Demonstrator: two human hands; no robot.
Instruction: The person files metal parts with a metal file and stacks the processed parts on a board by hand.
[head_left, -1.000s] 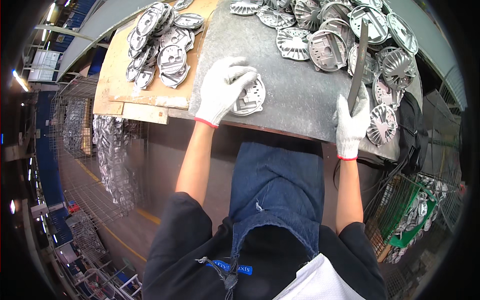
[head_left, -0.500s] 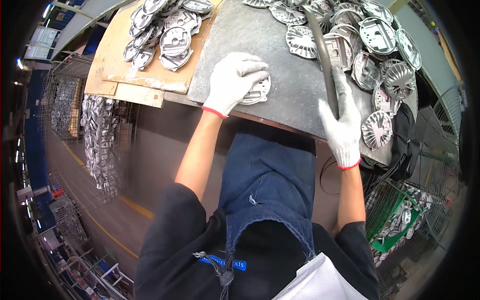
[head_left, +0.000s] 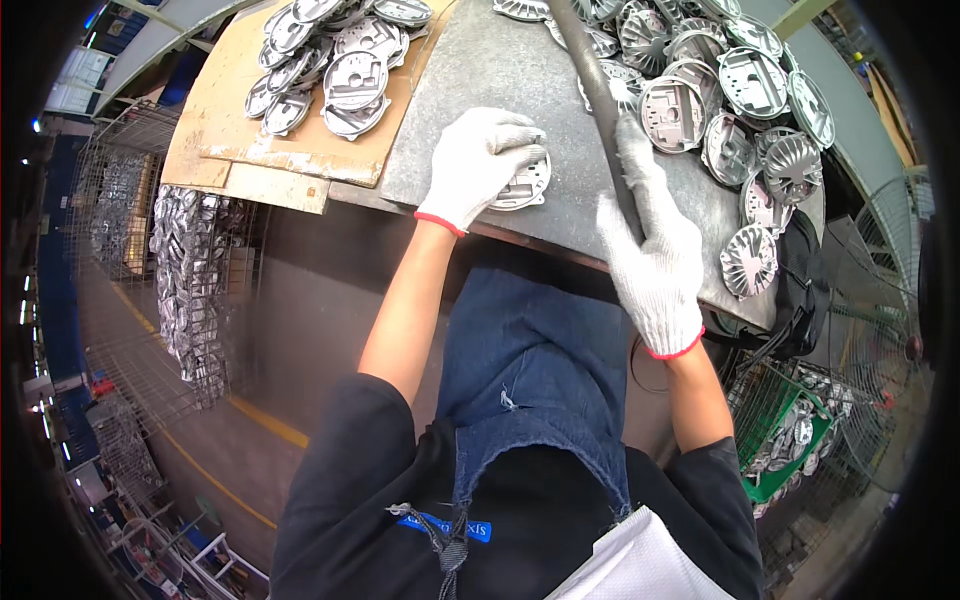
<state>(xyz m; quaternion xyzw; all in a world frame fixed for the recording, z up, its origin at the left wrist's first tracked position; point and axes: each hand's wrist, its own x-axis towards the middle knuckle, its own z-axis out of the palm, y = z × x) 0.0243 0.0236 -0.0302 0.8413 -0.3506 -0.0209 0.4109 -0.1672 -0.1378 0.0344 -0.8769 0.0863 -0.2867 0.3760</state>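
At the near edge of the grey table [head_left: 480,75], my left hand [head_left: 475,165] in a white knit glove with a red cuff is closed over a round silver metal casting [head_left: 527,188]. The casting lies on the tabletop, partly hidden by the fingers and thumb. My right hand [head_left: 655,265], gloved alike, grips the near end of a long dark metal bar [head_left: 598,95]. Its thumb lies on the left side of the bar and the fingers on the right. The bar slants away toward the far side, above the table, and its far end leaves the picture.
Many ribbed round castings [head_left: 752,82] are heaped at the right. More castings [head_left: 355,80] lie on a cardboard sheet [head_left: 280,150] at the left. A black bag [head_left: 800,280] hangs off the right corner. Below stand a green crate [head_left: 795,465] and a wire cage [head_left: 190,290] of parts.
My right hand and the bar have moved left, nearer the held casting. My left hand and its casting have shifted slightly to the right in the picture.
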